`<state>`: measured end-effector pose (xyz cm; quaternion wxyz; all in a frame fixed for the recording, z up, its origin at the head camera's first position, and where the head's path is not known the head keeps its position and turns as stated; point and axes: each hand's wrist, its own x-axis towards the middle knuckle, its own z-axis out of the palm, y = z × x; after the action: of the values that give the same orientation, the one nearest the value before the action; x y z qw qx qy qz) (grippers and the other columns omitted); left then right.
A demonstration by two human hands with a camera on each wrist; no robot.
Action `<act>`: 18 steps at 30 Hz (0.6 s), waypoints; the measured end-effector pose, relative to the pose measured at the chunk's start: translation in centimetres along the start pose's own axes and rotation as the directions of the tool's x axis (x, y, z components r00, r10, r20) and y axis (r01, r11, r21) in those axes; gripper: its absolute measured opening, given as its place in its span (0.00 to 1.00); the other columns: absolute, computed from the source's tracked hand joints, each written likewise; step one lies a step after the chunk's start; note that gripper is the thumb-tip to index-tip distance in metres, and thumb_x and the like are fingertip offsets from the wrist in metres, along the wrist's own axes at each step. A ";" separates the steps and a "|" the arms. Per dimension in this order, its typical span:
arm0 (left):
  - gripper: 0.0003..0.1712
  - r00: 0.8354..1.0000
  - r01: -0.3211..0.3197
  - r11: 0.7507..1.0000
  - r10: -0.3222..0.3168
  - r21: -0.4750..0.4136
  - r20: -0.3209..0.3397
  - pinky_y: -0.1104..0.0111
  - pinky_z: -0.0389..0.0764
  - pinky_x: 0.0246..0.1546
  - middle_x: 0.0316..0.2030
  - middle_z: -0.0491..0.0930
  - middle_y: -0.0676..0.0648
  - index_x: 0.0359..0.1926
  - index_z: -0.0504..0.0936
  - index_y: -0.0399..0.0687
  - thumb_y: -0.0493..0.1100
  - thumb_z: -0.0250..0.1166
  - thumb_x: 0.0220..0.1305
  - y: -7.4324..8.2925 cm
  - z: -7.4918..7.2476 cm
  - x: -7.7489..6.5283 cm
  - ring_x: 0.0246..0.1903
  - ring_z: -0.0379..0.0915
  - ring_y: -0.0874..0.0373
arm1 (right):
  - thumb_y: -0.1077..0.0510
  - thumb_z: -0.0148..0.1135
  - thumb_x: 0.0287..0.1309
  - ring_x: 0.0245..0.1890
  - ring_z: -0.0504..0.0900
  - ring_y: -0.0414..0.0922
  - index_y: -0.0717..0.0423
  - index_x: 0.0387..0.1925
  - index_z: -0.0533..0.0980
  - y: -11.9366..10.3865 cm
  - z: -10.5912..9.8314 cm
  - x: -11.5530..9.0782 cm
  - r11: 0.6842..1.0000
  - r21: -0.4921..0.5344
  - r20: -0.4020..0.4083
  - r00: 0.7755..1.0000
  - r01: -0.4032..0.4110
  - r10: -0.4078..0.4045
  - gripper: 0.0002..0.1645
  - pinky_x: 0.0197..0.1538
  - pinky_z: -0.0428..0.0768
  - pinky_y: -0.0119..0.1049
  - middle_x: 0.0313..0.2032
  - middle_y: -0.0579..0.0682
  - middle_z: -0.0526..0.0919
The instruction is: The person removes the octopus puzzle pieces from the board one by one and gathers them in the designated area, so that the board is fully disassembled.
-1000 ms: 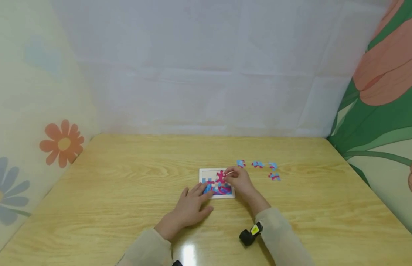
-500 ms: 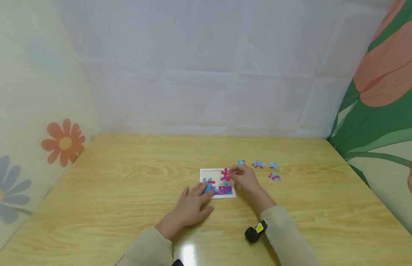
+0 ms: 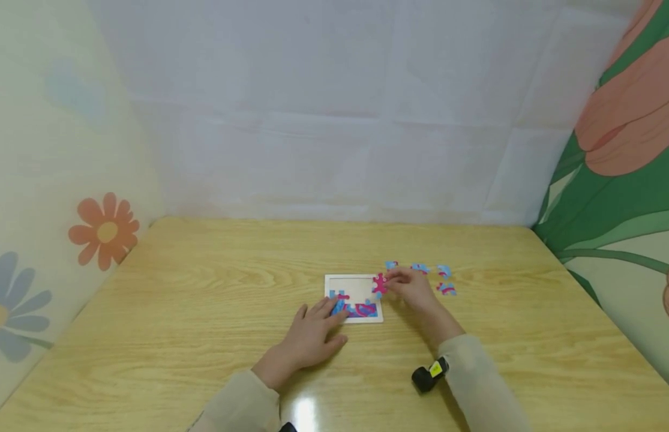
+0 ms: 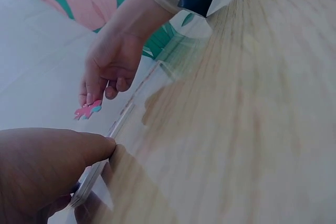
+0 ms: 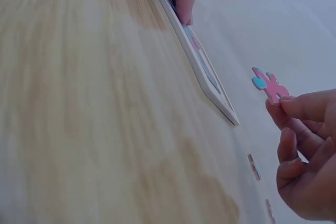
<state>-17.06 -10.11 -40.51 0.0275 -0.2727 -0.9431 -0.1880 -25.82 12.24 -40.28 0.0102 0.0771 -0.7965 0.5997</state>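
Note:
Between thumb and fingertip my right hand (image 3: 415, 289) pinches a pink jigsaw piece (image 3: 380, 284) with a light-blue knob. In the right wrist view this piece (image 5: 272, 85) is lifted clear of the table, just off the right end of the white puzzle frame (image 3: 353, 276). My left hand (image 3: 307, 337) lies with fingers spread across the frame's lower left part. Blue, purple and pink pieces (image 3: 363, 310) fill the lower rows; the upper part shows bare backing. The left fingers hide some of the fitted pieces.
Several loose blue and pink pieces lie behind and right of the frame, among them a curved one (image 3: 444, 271) and a pink-striped one (image 3: 446, 289). The wooden table (image 3: 204, 270) meets a white cloth backdrop (image 3: 334, 168).
My right hand has carried the pink piece rightward, from over the middle of the frame to its right edge. The left hand has stayed in place.

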 end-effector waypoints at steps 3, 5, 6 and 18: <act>0.27 1.000 0.000 1.000 0.000 0.002 -0.001 0.42 0.48 0.51 0.60 0.57 0.39 0.56 0.69 0.48 0.53 0.54 0.57 0.0 0.0 0.0 0.59 0.49 0.45 | 0.71 0.60 0.44 0.23 0.74 0.37 0.72 0.31 0.74 -0.1 -0.6 -0.1 1.000 -0.017 -0.007 1.000 0.001 -0.001 0.09 0.26 0.70 0.29 0.24 0.53 0.79; 0.27 1.000 0.002 1.000 -0.002 0.003 0.001 0.42 0.48 0.51 0.60 0.57 0.39 0.56 0.69 0.48 0.53 0.54 0.57 0.0 0.0 0.0 0.59 0.49 0.45 | 0.70 0.60 0.44 0.24 0.74 0.36 0.72 0.32 0.74 -0.1 -1.1 -0.1 0.999 -0.031 -0.011 1.000 -0.012 0.012 0.10 0.27 0.71 0.29 0.24 0.53 0.79; 0.27 1.000 0.002 1.000 -0.002 0.005 0.003 0.42 0.48 0.51 0.60 0.56 0.39 0.56 0.68 0.48 0.53 0.54 0.57 0.1 0.0 0.0 0.59 0.49 0.45 | 0.70 0.60 0.44 0.24 0.75 0.36 0.72 0.32 0.74 -0.1 -1.4 -0.2 0.999 -0.035 -0.013 1.000 -0.018 0.018 0.10 0.28 0.71 0.29 0.24 0.52 0.79; 0.27 1.000 -0.001 1.000 0.001 0.001 -0.004 0.42 0.48 0.51 0.59 0.57 0.39 0.56 0.69 0.47 0.53 0.54 0.56 0.2 0.0 0.0 0.59 0.49 0.45 | 0.73 0.60 0.43 0.23 0.75 0.35 0.76 0.33 0.73 0.3 -3.8 -0.4 1.000 -0.008 -0.042 0.999 -0.021 0.020 0.11 0.27 0.71 0.26 0.25 0.55 0.79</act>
<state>-16.92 -9.98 -40.41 0.0295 -0.2727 -0.9431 -0.1880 -25.80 16.01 -39.55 0.0209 0.0563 -0.7993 0.5979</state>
